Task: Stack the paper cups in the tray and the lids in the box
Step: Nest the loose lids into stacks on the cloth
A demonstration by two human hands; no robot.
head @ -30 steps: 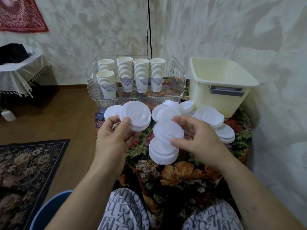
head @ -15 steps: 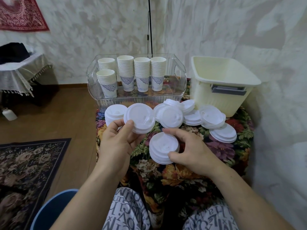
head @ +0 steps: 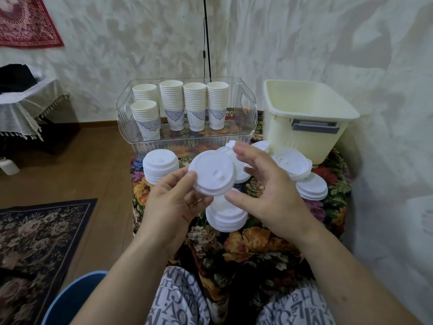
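My left hand (head: 171, 202) grips a small stack of white lids (head: 212, 174), lifted above the flowered table. My right hand (head: 264, 191) hovers beside that stack with its fingers spread, holding nothing. Under the hands another pile of lids (head: 227, 219) rests on the cloth. More lid piles lie at the left (head: 160, 166) and at the right (head: 311, 187). Several stacks of paper cups (head: 194, 104) stand in the clear tray (head: 187, 143). The cream box (head: 302, 118) stands to the tray's right, with nothing visible inside.
The flowered tablecloth (head: 257, 242) covers a small table. A blue stool edge (head: 70, 299) shows at the lower left. A patterned rug (head: 35, 242) lies on the wooden floor. A draped side table (head: 25, 106) stands at the far left. A black cable (head: 207, 38) hangs behind the tray.
My right hand set its lid down on the near pile and let go, then rose open beside the left hand's stack. The left hand moved its stack right, toward the middle.
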